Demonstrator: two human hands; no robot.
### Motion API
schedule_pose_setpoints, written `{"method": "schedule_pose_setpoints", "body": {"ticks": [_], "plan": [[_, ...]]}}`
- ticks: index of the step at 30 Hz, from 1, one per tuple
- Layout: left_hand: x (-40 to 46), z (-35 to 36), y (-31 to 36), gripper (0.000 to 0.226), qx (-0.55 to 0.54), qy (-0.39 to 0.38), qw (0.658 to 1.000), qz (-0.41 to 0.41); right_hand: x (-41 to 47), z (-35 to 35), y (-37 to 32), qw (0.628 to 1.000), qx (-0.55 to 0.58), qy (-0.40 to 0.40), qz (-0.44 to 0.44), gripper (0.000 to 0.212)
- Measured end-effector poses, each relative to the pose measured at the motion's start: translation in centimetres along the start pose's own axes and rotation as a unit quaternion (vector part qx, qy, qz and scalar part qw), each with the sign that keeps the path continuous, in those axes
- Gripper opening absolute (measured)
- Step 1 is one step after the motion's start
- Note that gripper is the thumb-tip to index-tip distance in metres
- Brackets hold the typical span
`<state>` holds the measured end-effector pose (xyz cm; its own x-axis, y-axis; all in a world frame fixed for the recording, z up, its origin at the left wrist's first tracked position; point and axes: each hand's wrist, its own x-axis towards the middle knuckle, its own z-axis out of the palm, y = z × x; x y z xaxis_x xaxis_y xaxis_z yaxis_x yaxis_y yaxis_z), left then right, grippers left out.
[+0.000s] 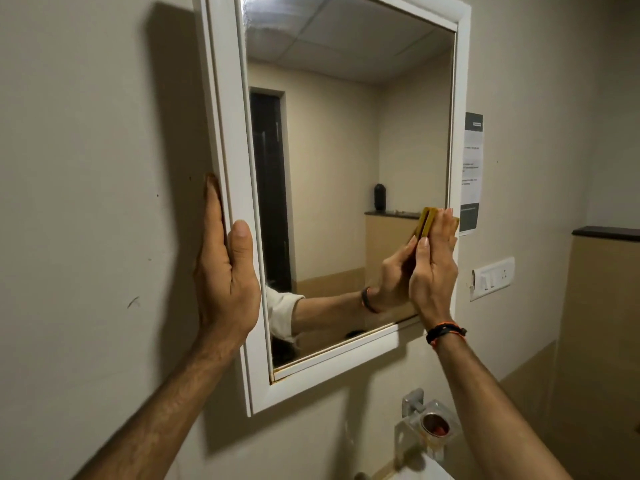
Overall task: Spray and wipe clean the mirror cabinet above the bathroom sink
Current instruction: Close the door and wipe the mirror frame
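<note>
The white-framed mirror cabinet [239, 140] hangs on the beige wall and fills the upper middle of the head view. My left hand [225, 271] grips its left edge, fingers behind the frame and thumb on the front. My right hand [434, 268] presses a folded yellow cloth [427, 221] flat against the glass near the lower right corner of the mirror. The glass reflects my hand, the cloth and my sleeve. Hazy streaks show on the glass at the top left corner.
A clear wall-mounted holder [431, 427] on a chrome bracket sits below the cabinet, with a white sink edge [426, 474] under it. A printed notice [471, 171] and a switch plate [493, 277] are on the wall to the right.
</note>
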<state>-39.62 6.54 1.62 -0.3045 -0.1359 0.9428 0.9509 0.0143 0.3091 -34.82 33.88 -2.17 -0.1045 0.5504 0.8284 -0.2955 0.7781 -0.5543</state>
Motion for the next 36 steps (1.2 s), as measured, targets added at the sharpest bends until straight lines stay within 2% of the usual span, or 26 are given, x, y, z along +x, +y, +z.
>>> {"method": "schedule_pose_setpoints", "body": {"ticks": [7, 11, 22, 24, 36], "plan": [[-0.1, 0.1, -0.1, 0.052, 0.003, 0.005, 1.0, 0.004, -4.4, -0.5, 0.9, 0.999, -0.024, -0.038, 0.019, 0.056], [0.0, 0.2, -0.2, 0.053, 0.004, 0.007, 1.0, 0.01, -5.2, 0.2, -0.8, 0.998, -0.028, -0.038, 0.039, 0.058], [0.0, 0.2, -0.2, 0.053, 0.001, -0.002, 1.0, -0.007, -14.4, 6.0, -13.2, 0.982, 0.042, -0.12, -0.142, 0.055], [0.1, 0.2, -0.1, 0.053, 0.01, -0.002, 1.0, -0.011, -15.5, 6.7, -14.6, 0.98, 0.058, -0.125, -0.143, 0.055], [-5.0, -0.8, -0.6, 0.054, 0.011, -0.02, 0.998, -0.057, -19.3, 5.5, -11.6, 0.978, 0.003, -0.151, -0.144, 0.053]]}}
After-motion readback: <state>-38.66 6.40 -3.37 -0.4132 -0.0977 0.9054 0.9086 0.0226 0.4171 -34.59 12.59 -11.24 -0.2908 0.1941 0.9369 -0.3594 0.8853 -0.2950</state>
